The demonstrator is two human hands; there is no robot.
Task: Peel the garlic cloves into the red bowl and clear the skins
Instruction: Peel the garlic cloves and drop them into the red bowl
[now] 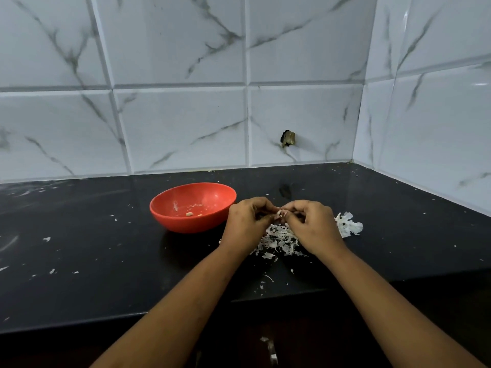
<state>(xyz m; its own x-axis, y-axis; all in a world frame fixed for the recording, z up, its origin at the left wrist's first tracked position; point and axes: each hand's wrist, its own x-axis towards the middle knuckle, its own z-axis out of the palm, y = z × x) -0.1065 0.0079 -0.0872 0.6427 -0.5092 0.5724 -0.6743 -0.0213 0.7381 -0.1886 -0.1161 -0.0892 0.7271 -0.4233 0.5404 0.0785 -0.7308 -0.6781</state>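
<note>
- The left hand (pixel 247 224) and right hand (pixel 310 227) meet just above the glossy black stone counter (pixel 106 248), to the right of the round red plastic bowl (pixel 186 224).
- Both hands pinch one small pale garlic clove (pixel 281 213) between curled fingertips. The grip is narrow, and most of the clove is hidden by the fingers.
- Two small peeled cloves (pixel 189 214) lie at the bottom of the bowl, so the peeling looks only partly done.
- A heap of thin white papery skins (pixel 279 241) lies on the counter directly under the hands. A second white clump (pixel 348 224) lies just to the right, and stray flakes are scattered to the left and near the front edge.
- The clove is probably light, firm and somewhat slick once bare. It is best steadied at its ends while a nail lifts the skin from the tip.
- The skins look feather-light and brittle and would likely tear or drift. They seem easier to sweep together with a flat palm than to pick up one by one.
- White marble-veined wall tiles (pixel 180 123) rise behind the counter.
</note>
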